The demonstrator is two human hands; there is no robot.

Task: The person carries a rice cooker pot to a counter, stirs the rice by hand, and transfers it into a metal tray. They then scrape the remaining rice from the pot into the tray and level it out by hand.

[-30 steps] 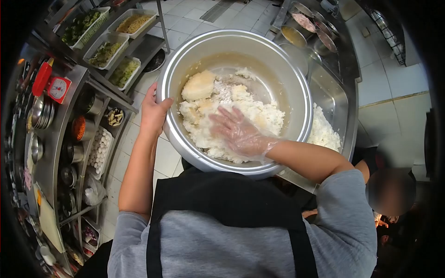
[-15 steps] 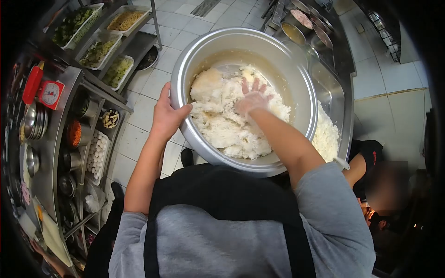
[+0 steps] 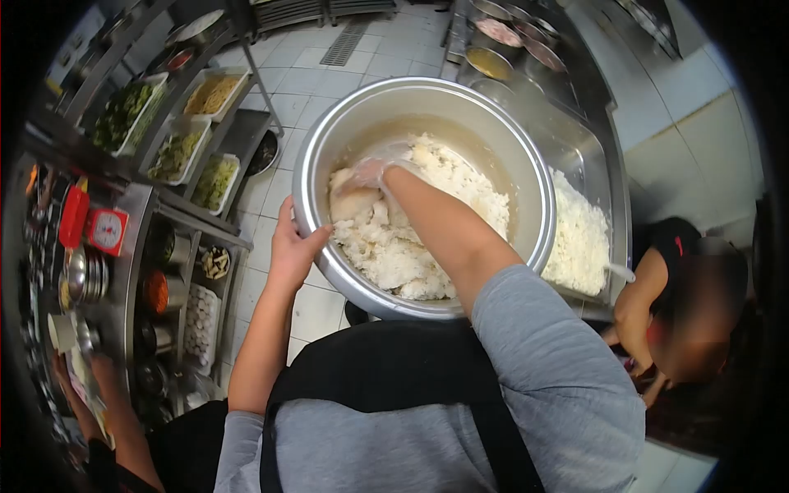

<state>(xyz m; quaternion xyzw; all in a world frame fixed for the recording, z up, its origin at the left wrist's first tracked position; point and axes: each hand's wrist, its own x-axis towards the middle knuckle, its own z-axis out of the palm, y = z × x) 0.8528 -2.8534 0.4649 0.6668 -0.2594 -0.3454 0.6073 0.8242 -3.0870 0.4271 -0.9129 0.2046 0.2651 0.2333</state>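
A large silver pot (image 3: 526, 156) tilts in front of me, with a mass of cooked white rice (image 3: 394, 255) inside. My left hand (image 3: 297, 249) grips the pot's left rim, thumb over the edge and fingers on the outer wall. Inside the pot, my right hand (image 3: 364, 179) wears a clear plastic glove and presses into the rice near the far left wall. Its fingers are blurred and partly sunk in the rice. To the right of the pot, a metal tray (image 3: 615, 185) holds more loose white rice (image 3: 577, 238) and a pale-handled utensil (image 3: 620, 271).
At the left, shelves hold baskets of greens (image 3: 215, 182) and noodles (image 3: 215, 94). A red scale (image 3: 107, 230) stands on a steel counter, with eggs (image 3: 201, 329) below. Metal pans (image 3: 491, 64) line the back right. One person (image 3: 657, 279) is at right; another's arms (image 3: 123, 411) reach in at lower left.
My right hand has moved left and away from me across the rice, from the middle to the far left. My left hand keeps its hold on the rim. The view has shifted.
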